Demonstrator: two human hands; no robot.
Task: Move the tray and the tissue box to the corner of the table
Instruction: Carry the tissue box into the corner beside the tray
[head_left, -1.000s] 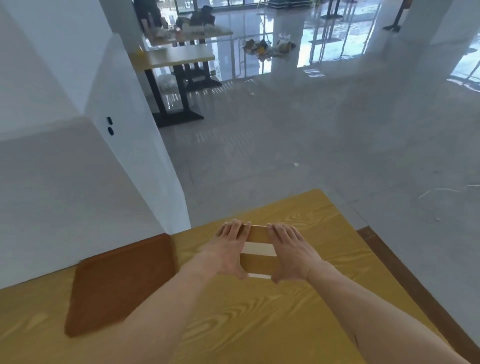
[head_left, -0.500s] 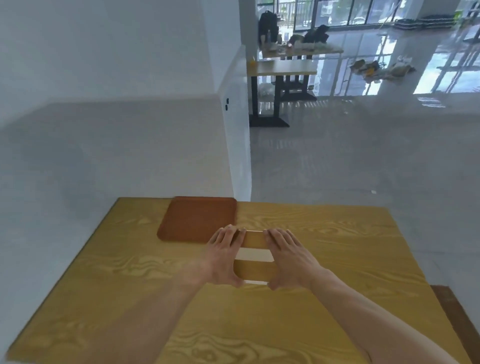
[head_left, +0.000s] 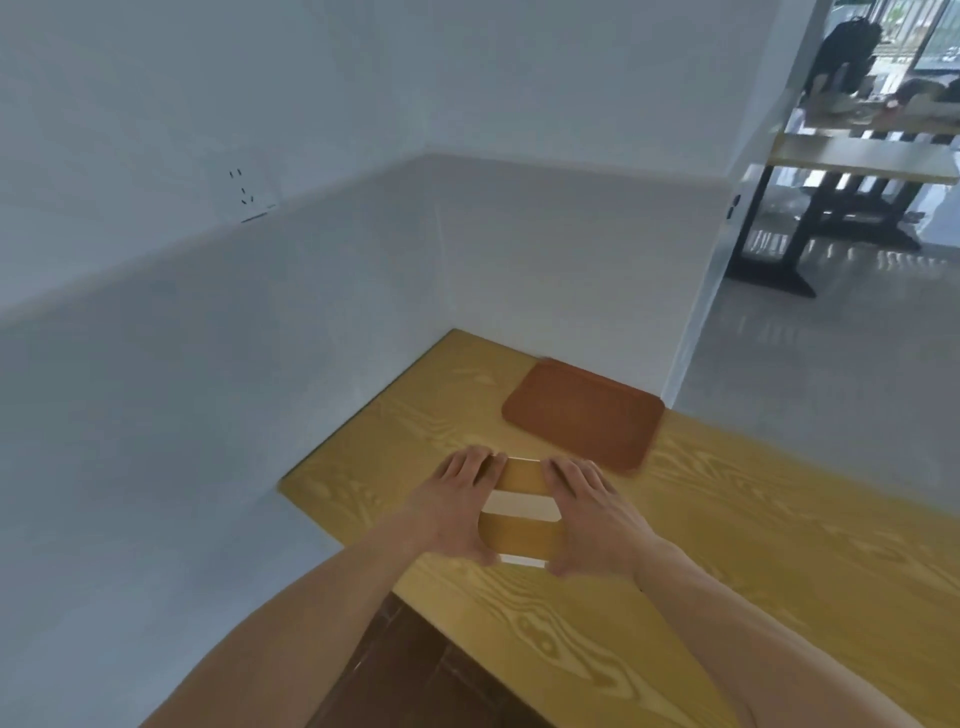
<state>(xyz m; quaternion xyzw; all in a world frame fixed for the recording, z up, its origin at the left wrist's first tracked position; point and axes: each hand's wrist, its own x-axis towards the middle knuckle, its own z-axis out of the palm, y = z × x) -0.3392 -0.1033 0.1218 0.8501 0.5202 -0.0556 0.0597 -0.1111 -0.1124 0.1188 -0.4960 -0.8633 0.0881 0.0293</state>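
A wooden tissue box (head_left: 521, 512) with a pale slot across its top sits between my two hands over the yellow wood-grain table (head_left: 753, 530). My left hand (head_left: 453, 506) presses its left side and my right hand (head_left: 589, 512) presses its right side, fingers pointing away from me. The brown tray (head_left: 584, 413) lies flat on the table just beyond and to the right of the box, against the white wall. The table's far corner (head_left: 453, 335) meets two walls to the left of the tray.
White walls close the table on its left and far sides. A wall outlet (head_left: 248, 195) is on the left wall. Brown floor shows below the table's near-left edge. Another table (head_left: 857, 161) with dark legs stands in the room at upper right.
My view has swung to the left, so the tray now lies up and right of the box and the wall corner has come into sight. Both hands still grip the tissue box.
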